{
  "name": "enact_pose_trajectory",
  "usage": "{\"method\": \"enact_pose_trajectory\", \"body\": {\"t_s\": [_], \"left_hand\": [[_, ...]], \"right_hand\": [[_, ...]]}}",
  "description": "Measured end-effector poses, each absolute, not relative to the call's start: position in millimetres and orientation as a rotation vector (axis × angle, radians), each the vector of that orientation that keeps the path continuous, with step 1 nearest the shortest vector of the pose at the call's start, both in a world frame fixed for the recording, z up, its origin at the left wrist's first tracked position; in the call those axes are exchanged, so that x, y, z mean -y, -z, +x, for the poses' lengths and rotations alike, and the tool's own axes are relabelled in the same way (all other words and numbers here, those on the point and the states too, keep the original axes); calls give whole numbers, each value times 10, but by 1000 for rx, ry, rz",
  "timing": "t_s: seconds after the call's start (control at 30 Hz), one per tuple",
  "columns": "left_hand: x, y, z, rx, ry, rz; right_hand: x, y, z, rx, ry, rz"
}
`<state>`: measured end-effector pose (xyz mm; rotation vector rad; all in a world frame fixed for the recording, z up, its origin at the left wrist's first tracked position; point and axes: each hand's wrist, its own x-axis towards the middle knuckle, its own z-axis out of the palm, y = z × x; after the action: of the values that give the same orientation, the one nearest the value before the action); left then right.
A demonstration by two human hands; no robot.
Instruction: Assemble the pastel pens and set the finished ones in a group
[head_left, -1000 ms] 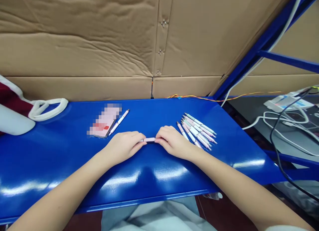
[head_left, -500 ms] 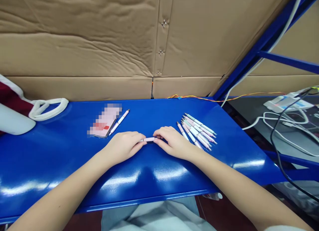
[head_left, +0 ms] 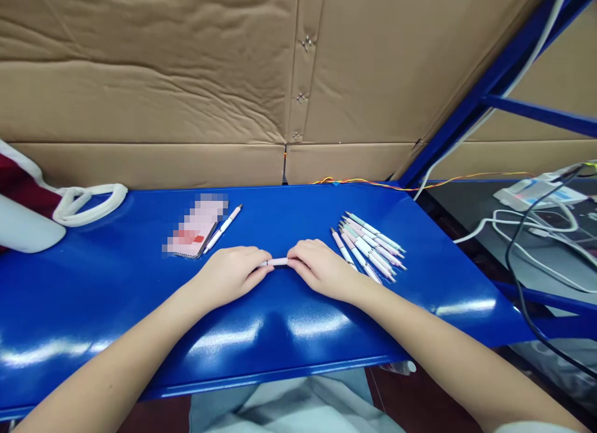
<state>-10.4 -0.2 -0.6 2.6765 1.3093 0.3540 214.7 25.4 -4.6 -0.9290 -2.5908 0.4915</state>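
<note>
Just above the blue table (head_left: 298,333), a slim pen (head_left: 280,262) with a pale pink barrel lies level between my two hands. My left hand (head_left: 236,268) pinches its left end, thumb against fingers. At the other end, the fingertips of my right hand (head_left: 318,265) close round the tip, which they hide. Beyond my right wrist several pens (head_left: 373,243) in white, pink and green lie fanned out, tips pointing up and left. A single white and pink pen (head_left: 222,229) rests past my left hand, alongside a blurred pink flat item (head_left: 198,228).
At the left edge stand a white cylinder (head_left: 28,228) and a dark red item with a white loop strap (head_left: 91,204). Cardboard (head_left: 186,109) walls the back. A blue metal frame (head_left: 541,112), white cables (head_left: 513,218) and a black cable (head_left: 515,265) occupy the right.
My right fingers have closed in tighter round the pen's right end, covering the tip that showed before. My left hand and the other pens stay where they were.
</note>
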Motion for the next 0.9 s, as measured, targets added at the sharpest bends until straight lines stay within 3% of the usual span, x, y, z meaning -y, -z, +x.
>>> {"method": "enact_pose_trajectory", "body": {"t_s": [0.9], "left_hand": [[-196,131,-302,-1527,-337,2726]], "right_hand": [[-369,92,2222,2658,-194,-1190]]}}
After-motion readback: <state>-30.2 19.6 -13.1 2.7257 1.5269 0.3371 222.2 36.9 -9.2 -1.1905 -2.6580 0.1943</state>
